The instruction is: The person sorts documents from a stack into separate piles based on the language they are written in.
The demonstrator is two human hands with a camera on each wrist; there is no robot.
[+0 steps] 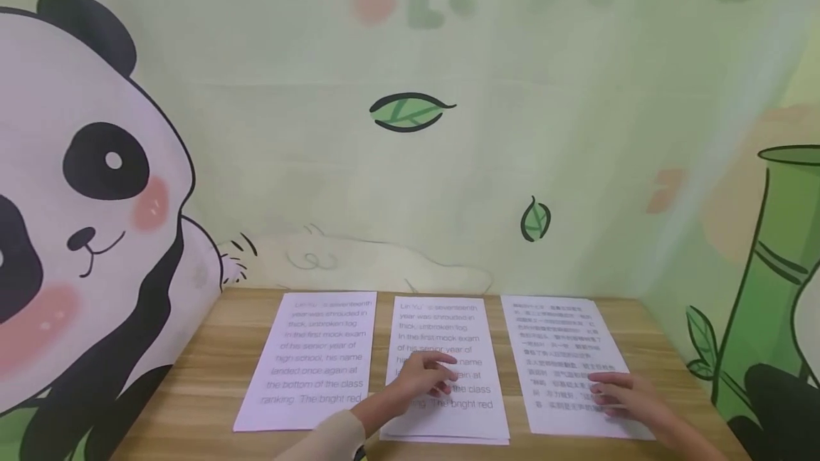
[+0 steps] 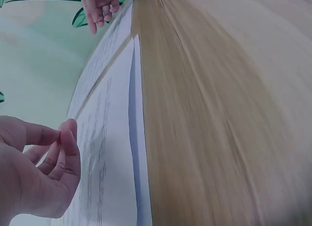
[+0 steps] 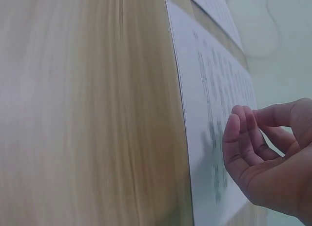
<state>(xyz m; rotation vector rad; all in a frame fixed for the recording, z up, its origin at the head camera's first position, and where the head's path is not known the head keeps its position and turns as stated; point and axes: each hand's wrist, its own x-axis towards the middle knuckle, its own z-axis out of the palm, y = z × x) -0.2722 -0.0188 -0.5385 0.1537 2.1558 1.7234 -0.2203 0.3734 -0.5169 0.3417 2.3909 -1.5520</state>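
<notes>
In the head view, my left hand (image 1: 423,377) hovers over the middle stack of printed sheets (image 1: 442,422), its fingers bent and nothing held. Seen from the left wrist, this hand (image 2: 46,165) has its thumb tip against a fingertip, above the paper (image 2: 114,153). My right hand (image 1: 631,398) hangs over the lower right part of the right sheets (image 1: 551,358), which carry Chinese characters. The right wrist view shows that hand (image 3: 273,153) loosely curled and holding nothing, with its shadow on the paper (image 3: 197,133). English text covers the middle sheets.
Another printed stack (image 1: 314,368) with English text lies at the left. All three lie side by side on a wood-grain table (image 1: 205,368). Behind rises a pale green backdrop (image 1: 288,148) with a painted panda (image 1: 122,233), leaves and bamboo (image 1: 762,276).
</notes>
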